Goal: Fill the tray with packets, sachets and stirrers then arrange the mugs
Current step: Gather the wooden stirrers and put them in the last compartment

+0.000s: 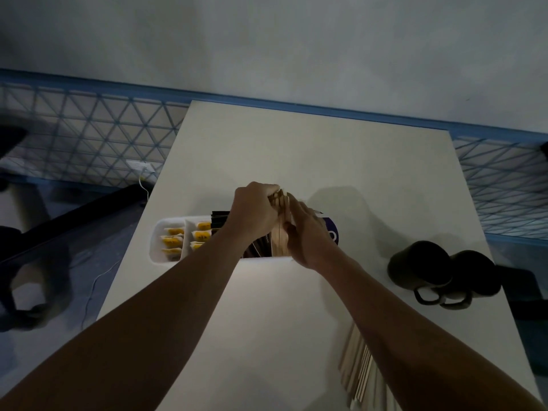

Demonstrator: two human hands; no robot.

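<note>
A white divided tray sits in the middle of the white table. Yellow tea packets fill its two left compartments, and dark sachets stand in a middle one. My left hand grips the top of a bundle of wooden stirrers held upright over the tray's right part. My right hand presses flat against the bundle's right side. A purple packet shows behind my right hand. Two dark mugs lie side by side at the table's right.
More wooden stirrers lie loose on the table near its front edge, under my right forearm. A blue mesh fence runs behind the table. A dark chair base and a white cable are on the floor at the left.
</note>
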